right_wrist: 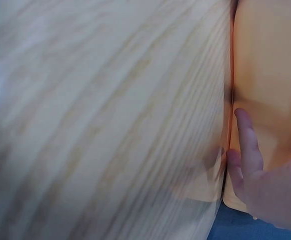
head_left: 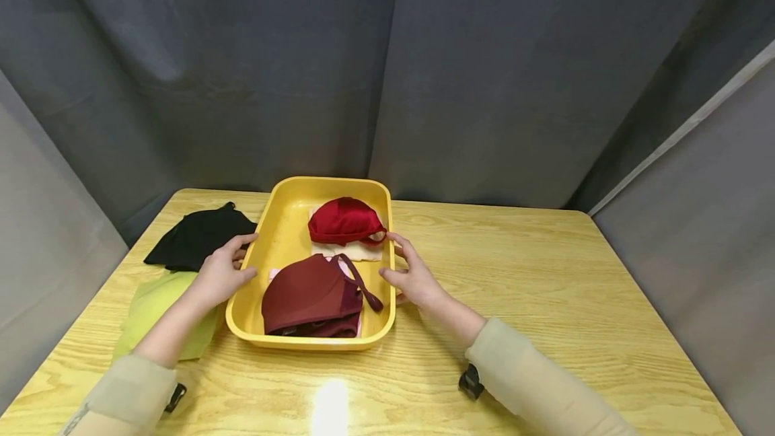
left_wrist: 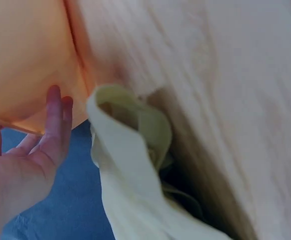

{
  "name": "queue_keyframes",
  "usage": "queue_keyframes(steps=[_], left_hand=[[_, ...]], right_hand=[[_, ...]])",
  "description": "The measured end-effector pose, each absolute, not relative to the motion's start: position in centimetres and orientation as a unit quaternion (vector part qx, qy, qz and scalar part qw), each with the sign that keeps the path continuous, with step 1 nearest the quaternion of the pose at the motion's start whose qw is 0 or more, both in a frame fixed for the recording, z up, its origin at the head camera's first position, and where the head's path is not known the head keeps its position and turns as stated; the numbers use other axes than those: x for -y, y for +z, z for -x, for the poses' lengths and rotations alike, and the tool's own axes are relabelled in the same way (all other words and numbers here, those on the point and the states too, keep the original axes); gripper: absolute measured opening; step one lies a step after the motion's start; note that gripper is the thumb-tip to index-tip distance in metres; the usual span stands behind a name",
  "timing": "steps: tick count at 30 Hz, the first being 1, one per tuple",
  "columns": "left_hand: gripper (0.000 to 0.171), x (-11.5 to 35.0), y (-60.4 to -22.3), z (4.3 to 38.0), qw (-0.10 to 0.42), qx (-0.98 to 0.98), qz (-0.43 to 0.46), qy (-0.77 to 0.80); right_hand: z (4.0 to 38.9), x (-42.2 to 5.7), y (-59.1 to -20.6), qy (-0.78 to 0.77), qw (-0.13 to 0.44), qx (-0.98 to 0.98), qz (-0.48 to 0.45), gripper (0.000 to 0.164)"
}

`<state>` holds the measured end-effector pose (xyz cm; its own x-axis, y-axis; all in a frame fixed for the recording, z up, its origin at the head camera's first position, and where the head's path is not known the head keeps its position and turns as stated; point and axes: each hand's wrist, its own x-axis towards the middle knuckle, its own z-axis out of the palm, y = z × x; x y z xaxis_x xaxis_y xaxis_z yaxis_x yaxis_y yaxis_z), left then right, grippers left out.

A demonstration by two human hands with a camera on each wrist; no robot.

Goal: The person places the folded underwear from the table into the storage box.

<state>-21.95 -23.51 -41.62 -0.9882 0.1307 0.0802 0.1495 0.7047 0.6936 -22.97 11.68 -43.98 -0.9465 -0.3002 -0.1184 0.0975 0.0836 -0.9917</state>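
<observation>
Both hands hold a yellow plastic tray (head_left: pixel 254 318) by its long sides. At its left wall my left hand (head_left: pixel 220 274) has the thumb over the rim; other fingers lie against the outer wall, as the left wrist view shows. My right hand (head_left: pixel 418 278) grips the right wall likewise, thumb at the rim and fingers (right_wrist: pixel 249 145) outside. Inside the tray lie a folded maroon bra (head_left: pixel 309 295) in front and a shiny red bra (head_left: pixel 345 221) behind. Folded beige cloth (head_left: pixel 348 251) shows under the red bra, and a bit of pink cloth under the maroon one.
On the wooden table (head_left: pixel 514 274), left of the tray, lie a black garment (head_left: pixel 200 237) with a thin strap and a yellow-green cloth (head_left: pixel 148 308), partly covered by my left arm. Grey curtains (head_left: pixel 272 86) hang behind the table and at both sides.
</observation>
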Motion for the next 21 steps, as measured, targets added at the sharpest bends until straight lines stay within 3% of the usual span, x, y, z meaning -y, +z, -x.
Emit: queue_keyframes(steps=[8,21], left_hand=[[0.062,23.8,-41.2,21.7,-0.010,0.924,0.080,-0.373],[0.059,24.4,-39.6,20.5,0.043,0.929,0.085,-0.357]], right_hand=[[23.1,-11.6,-44.0,-0.672,0.145,-0.723,0.072,0.074],[22.0,-11.5,-41.6,-0.656,0.169,-0.731,0.082,0.077]])
